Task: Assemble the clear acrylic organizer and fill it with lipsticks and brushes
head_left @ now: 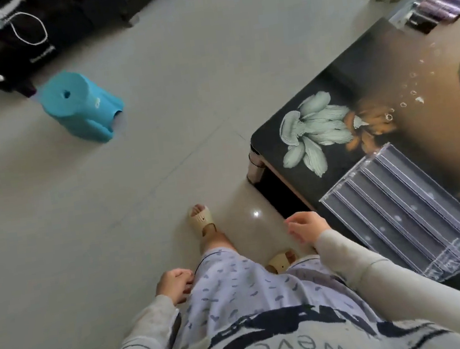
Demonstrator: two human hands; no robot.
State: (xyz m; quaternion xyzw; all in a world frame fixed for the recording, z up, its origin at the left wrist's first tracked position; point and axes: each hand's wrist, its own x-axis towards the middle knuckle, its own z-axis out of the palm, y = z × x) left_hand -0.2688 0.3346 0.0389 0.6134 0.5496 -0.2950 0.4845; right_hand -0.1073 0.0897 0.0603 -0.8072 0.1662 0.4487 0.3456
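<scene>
head view shows me the clear organizer (409,215) lying at the table's (384,66) near edge, with the lipsticks (440,0) well apart at the far end. my left hand (176,284) and right hand (306,227) hang loosely curled, holding nothing. i judge the acrylic light, stiff, slippery and easily cracked, so i'd take it by both outer walls, not the thin dividers.

At right, on dark glossy table (329,94) with pale fish print: clear ribbed acrylic organizer (409,215), flat near the front edge. Far end of same table: row of purple and dark lipstick tubes (440,0), blurred. Low in view: left hand (174,284) beside the thigh, fingers loosely curled, holding nothing; right hand (307,227) near the table corner, apart from the organizer, likewise loose. On pale floor (163,168), upper left: teal plastic stool (79,106).
</scene>
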